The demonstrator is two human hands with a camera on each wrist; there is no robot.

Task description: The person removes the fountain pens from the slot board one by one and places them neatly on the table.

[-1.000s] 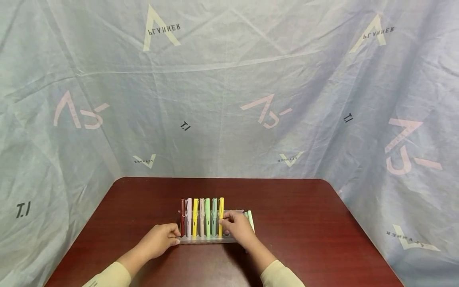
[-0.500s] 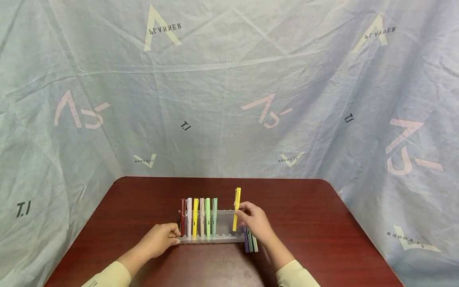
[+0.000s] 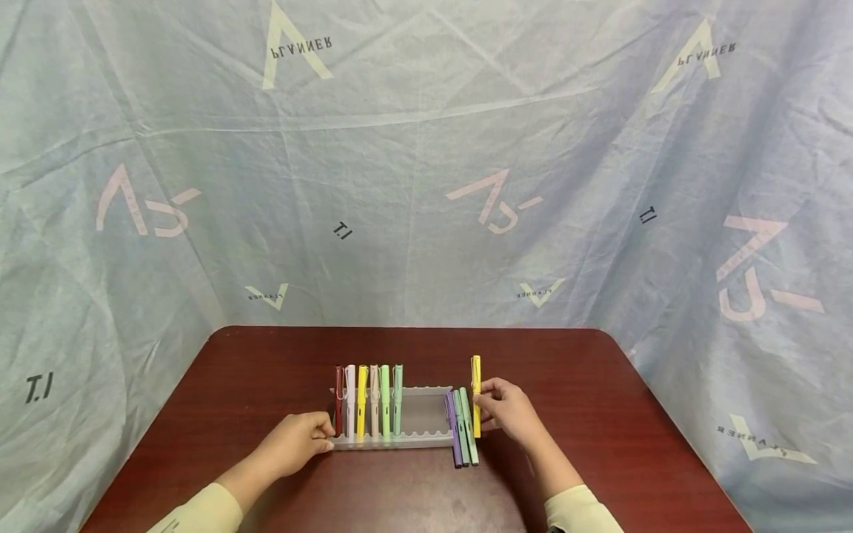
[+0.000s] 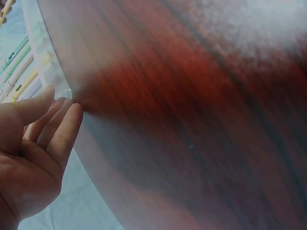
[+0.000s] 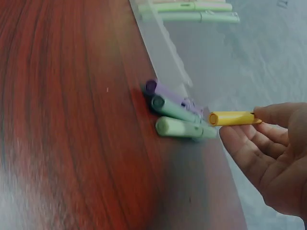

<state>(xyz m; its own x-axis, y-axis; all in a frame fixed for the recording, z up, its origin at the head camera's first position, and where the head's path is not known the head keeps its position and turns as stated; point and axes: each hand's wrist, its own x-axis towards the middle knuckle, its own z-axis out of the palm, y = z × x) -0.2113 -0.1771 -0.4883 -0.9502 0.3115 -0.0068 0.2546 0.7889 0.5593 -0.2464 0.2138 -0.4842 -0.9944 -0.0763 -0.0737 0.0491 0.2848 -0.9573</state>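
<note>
A clear pen tray (image 3: 420,444) with notched rims lies on the table. In its left part rests a row of capped pens: dark red (image 3: 338,407), lilac (image 3: 350,407), yellow, beige, light green (image 3: 385,407) and grey-green (image 3: 397,407). My left hand (image 3: 298,446) pinches the tray's front left corner between thumb and fingers. To the right of the tray, my right hand (image 3: 512,413) holds another yellow pen (image 3: 476,374) by thumb and fingers. Beside that pen, a purple pen (image 3: 456,440) and two green pens (image 5: 184,128) lie side by side at the tray's right end.
The dark red wooden table (image 3: 600,414) has rounded far corners. A grey printed cloth (image 3: 413,185) hangs behind it and on both sides. Notches in the tray's right part hold no pens.
My right hand has taken the yellow pen out of the row's right end and carried it right, past the loose pens. The left hand keeps its place at the tray's corner.
</note>
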